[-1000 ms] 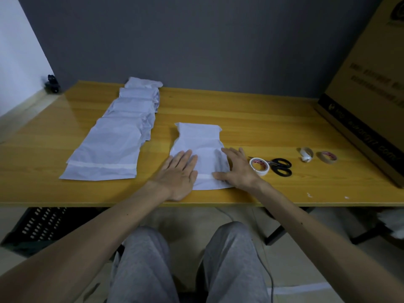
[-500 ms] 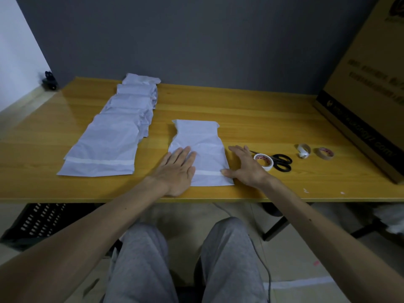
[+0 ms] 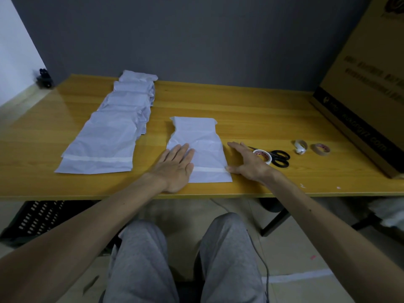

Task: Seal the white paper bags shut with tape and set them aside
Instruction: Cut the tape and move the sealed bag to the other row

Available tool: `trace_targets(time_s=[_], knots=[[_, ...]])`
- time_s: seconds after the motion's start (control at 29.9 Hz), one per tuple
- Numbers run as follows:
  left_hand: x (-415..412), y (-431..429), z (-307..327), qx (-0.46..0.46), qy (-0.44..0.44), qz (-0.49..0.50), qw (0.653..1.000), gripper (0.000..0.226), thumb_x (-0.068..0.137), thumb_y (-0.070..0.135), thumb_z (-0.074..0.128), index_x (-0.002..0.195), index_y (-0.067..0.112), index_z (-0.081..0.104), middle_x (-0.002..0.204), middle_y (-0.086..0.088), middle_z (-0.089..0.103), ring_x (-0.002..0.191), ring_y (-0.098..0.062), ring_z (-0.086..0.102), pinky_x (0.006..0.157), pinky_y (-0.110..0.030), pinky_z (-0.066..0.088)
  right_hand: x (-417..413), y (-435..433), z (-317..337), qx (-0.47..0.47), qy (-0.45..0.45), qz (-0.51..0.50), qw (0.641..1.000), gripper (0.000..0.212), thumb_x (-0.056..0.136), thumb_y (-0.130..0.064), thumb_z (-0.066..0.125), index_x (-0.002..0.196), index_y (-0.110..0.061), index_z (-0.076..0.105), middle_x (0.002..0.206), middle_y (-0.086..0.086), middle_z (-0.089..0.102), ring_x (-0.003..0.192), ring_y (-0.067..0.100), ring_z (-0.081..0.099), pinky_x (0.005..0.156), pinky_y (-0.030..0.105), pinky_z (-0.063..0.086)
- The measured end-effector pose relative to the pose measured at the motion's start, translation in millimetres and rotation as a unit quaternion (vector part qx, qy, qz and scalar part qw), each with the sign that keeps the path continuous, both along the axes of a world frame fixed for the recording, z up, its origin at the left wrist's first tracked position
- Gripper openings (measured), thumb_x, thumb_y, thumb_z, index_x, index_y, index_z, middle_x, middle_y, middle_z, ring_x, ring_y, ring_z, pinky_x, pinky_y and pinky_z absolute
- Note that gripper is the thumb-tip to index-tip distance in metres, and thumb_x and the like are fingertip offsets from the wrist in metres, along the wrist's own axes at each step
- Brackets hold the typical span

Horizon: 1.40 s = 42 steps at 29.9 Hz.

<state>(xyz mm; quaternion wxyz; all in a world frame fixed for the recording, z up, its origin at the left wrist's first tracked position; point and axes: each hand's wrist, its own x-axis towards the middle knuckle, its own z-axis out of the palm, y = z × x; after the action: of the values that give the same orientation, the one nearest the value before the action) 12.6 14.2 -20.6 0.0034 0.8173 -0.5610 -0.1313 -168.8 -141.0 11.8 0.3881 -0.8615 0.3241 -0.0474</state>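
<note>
The long yellow wooden bench (image 3: 251, 110) is smooth and shiny. A big brown cardboard box (image 3: 367, 88) with dark print stands on its right end. Under the bench on the left sits a black plastic crate (image 3: 32, 217) with small holes.

A row of flat white paper bags (image 3: 109, 141) lies on the left part of the bench. Each bag lies partly over the next. I count about five, but they cover each other, so I cannot be sure. The front one has a white strip of tape across it near its bottom edge.

One more crinkled white paper bag (image 3: 201, 138) lies alone in the middle of the bench, close to the front edge. It is narrow in the upper part and wider at the bottom. A thin white tape strip (image 3: 209, 170) runs across it near the bottom.

The left hand (image 3: 175, 165) lies flat on the lower left part of this bag. Its fingers (image 3: 181, 149) are straight and close together, holding nothing. The right hand (image 3: 249, 162) lies flat on the bench just beside the bag's right edge. Its fingers (image 3: 237, 146) are straight and spread, holding nothing, and its thumb touches the right end of the tape strip.

One pair of black-handled scissors (image 3: 278, 157) lies right of that hand. There are three small rings: a white tape roll with red print (image 3: 263, 155) touching the scissors, a brown card ring with a white scrap (image 3: 300, 146), and a brown tape roll (image 3: 320, 148) beside it.
</note>
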Motion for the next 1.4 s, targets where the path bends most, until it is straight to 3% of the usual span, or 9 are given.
trace_targets(time_s=[0.4, 0.5, 0.63, 0.77, 0.87, 0.97, 1.1, 1.24, 1.4], knots=[[-1, 2, 1, 0.006, 0.014, -0.006, 1.000, 0.056, 0.102, 0.043, 0.004, 0.152, 0.025, -0.014, 0.157, 0.007, -0.026, 0.144, -0.010, -0.023, 0.119, -0.037, -0.010, -3, -1, 4, 0.033, 0.018, -0.005, 0.999, 0.075, 0.089, -0.008, 0.064, 0.149, -0.031, 0.025, 0.160, -0.006, 0.008, 0.147, 0.014, 0.004, 0.113, 0.028, 0.014], [0, 5, 6, -0.029, 0.057, -0.005, 0.998, 0.061, 0.102, 0.048, 0.013, 0.152, 0.024, -0.011, 0.158, 0.007, -0.022, 0.145, -0.010, -0.020, 0.119, -0.034, -0.008, 0, -6, 2, 0.054, 0.021, -0.026, 0.998, 0.077, 0.088, -0.003, 0.062, 0.149, -0.034, 0.027, 0.158, -0.004, 0.015, 0.145, 0.017, 0.015, 0.110, 0.028, 0.025], [0, 12, 18, -0.159, 0.177, 0.043, 0.970, 0.063, 0.098, 0.050, 0.038, 0.153, 0.024, 0.018, 0.161, 0.005, 0.005, 0.147, -0.011, -0.001, 0.117, -0.029, 0.004, 15, -12, 2, 0.069, -0.024, -0.084, 0.994, 0.063, 0.089, -0.003, 0.060, 0.144, -0.024, 0.039, 0.148, -0.001, 0.036, 0.137, 0.020, 0.032, 0.094, 0.027, 0.035], [12, 3, 23, -0.269, 0.152, 0.080, 0.948, 0.049, 0.096, 0.041, 0.052, 0.136, 0.014, 0.050, 0.146, -0.002, 0.042, 0.137, -0.018, 0.033, 0.110, -0.027, 0.024, 40, -16, 5, -0.024, -0.071, -0.140, 0.987, 0.043, 0.091, -0.026, 0.064, 0.131, -0.011, 0.056, 0.134, 0.004, 0.055, 0.126, 0.020, 0.048, 0.095, 0.028, 0.040], [35, -17, 31, -0.291, 0.130, 0.158, 0.935, 0.037, 0.094, 0.030, 0.059, 0.123, 0.009, 0.055, 0.129, -0.010, 0.051, 0.120, -0.028, 0.047, 0.094, -0.032, 0.038, 58, -15, 10, -0.096, -0.076, -0.118, 0.985, 0.044, 0.093, -0.027, 0.061, 0.131, -0.006, 0.055, 0.133, 0.008, 0.058, 0.124, 0.021, 0.051, 0.097, 0.027, 0.040], [56, -36, 34, -0.282, 0.198, 0.193, 0.919, 0.023, 0.089, 0.024, 0.067, 0.105, 0.012, 0.056, 0.114, -0.011, 0.058, 0.110, -0.033, 0.056, 0.087, -0.038, 0.048, 74, -14, 12, -0.118, -0.078, -0.119, 0.983, 0.042, 0.093, -0.023, 0.062, 0.129, -0.004, 0.056, 0.126, 0.011, 0.061, 0.116, 0.026, 0.057, 0.095, 0.031, 0.046], [62, -48, 29, -0.266, 0.241, 0.178, 0.916, 0.059, 0.087, 0.017, 0.070, 0.141, 0.012, 0.045, 0.140, -0.010, 0.050, 0.128, -0.027, 0.049, 0.105, -0.036, 0.042, 89, -11, 11, -0.125, -0.072, -0.103, 0.984, 0.042, 0.093, -0.017, 0.060, 0.133, -0.009, 0.052, 0.115, 0.016, 0.064, 0.100, 0.032, 0.063, 0.084, 0.042, 0.052], [63, -52, 21, -0.293, 0.215, 0.179, 0.914, 0.050, 0.090, 0.013, 0.066, 0.137, 0.013, 0.051, 0.140, -0.012, 0.051, 0.127, -0.025, 0.048, 0.098, -0.023, 0.039, 93, -9, 8, -0.120, -0.068, -0.096, 0.986, 0.036, 0.095, -0.006, 0.054, 0.131, -0.003, 0.054, 0.107, 0.019, 0.065, 0.102, 0.033, 0.061, 0.082, 0.036, 0.047], [58, -47, 17, -0.317, 0.213, 0.192, 0.904, 0.046, 0.089, 0.013, 0.066, 0.134, 0.010, 0.055, 0.128, -0.012, 0.060, 0.119, -0.025, 0.054, 0.091, -0.019, 0.041, 89, -6, 6, -0.120, -0.085, -0.116, 0.982, 0.024, 0.090, 0.003, 0.057, 0.110, 0.017, 0.055, 0.107, 0.033, 0.061, 0.108, 0.037, 0.057, 0.080, 0.048, 0.046]])
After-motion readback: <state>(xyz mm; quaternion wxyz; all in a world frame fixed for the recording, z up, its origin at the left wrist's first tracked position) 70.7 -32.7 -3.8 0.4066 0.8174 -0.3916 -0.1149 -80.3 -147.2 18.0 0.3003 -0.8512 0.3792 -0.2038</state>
